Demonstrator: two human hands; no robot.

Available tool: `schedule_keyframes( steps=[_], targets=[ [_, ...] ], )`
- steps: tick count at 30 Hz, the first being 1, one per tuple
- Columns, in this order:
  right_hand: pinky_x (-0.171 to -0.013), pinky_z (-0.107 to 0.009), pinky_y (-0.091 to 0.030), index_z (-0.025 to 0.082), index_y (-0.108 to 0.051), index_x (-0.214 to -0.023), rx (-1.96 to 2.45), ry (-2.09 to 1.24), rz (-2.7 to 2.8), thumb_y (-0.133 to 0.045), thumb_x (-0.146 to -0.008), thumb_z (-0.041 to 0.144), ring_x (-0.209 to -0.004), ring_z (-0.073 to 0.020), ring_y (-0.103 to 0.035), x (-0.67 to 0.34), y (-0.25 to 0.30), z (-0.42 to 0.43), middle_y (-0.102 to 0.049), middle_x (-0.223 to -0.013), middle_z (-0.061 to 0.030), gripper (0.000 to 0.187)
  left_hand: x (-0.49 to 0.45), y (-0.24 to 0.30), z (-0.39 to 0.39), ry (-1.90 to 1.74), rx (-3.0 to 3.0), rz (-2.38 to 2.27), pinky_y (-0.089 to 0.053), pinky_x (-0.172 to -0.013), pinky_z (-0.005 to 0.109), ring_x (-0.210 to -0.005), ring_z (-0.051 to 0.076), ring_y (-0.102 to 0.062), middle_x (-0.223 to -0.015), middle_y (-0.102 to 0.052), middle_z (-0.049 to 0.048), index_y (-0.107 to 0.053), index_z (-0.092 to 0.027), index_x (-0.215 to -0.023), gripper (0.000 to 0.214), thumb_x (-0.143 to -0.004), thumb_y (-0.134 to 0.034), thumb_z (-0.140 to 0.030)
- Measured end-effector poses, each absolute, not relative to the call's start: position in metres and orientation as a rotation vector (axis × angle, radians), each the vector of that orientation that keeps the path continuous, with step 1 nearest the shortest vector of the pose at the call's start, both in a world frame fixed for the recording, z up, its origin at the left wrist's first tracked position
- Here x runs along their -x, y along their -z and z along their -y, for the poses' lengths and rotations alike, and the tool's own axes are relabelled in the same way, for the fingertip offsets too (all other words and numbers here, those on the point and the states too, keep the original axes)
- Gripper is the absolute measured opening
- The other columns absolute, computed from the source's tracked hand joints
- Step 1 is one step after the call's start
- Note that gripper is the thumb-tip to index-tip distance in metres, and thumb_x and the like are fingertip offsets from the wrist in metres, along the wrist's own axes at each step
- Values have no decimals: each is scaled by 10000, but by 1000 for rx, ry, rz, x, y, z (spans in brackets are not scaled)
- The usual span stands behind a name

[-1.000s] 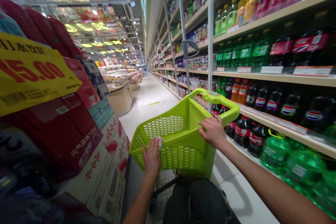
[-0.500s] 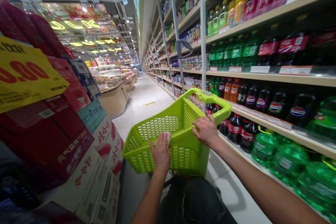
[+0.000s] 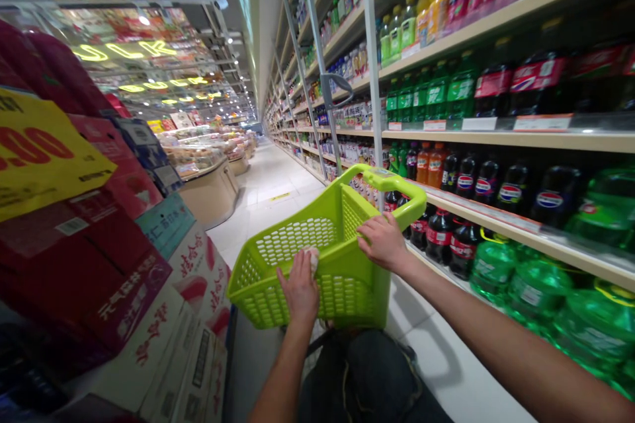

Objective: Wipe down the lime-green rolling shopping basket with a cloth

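Note:
A lime-green plastic shopping cart with perforated basket walls stands side-on in front of my knees. At its near rim, my left hand presses a small crumpled whitish cloth, mostly covered by the fingers. My right hand is closed over the rim of the cart, just below the looped push handle. Its fingers curl over the edge and partly hide it. The part of the basket floor behind the near wall is out of sight.
Shelves of soda bottles run along the right, with large green bottles at the bottom. Stacked drink cartons rise close on the left beneath a yellow price sign. A tiled aisle stretches ahead past a display counter.
The surroundings have shifted slightly left in the view. Both hands stay at nearly the same places on the cart.

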State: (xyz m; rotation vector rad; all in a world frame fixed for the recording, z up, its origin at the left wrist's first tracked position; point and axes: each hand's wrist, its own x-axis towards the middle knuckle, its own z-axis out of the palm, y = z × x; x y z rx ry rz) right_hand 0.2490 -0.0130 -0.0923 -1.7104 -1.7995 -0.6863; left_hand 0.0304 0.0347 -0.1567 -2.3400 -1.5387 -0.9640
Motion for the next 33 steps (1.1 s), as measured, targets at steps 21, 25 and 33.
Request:
schedule_keyframes(
  steps=[21,25,33],
  targets=[
    [-1014,-470,-54,223,-617,-878,1827,750,1534,-394,-842,294,-999,-218,-421,-264,86,23,-600,-923,-49,237,-65,144,-29,995,2357,1563,-90,-1035,593,-1215,228,-400,-1298,-458,120,-432,-173,-1237,492,-756,-381,-82],
    [-1017,-475,-44,216,-618,-866,1809,755,1496,-396,-843,273,-988,-219,-435,-263,89,18,-611,-915,-49,230,-104,131,-17,990,2452,1467,-114,-1040,578,-1232,221,-378,-1313,-439,117,-410,-160,-1254,503,-758,-383,-84],
    [-1022,-454,-64,208,-596,-971,1706,769,1489,-385,-853,239,-995,-206,-464,-273,92,18,-641,-955,-35,244,-104,135,-23,1044,2436,1360,-89,-1049,563,-1214,202,-404,-1294,-465,104,-398,-192,-1263,527,-750,-382,-71]
  ],
)
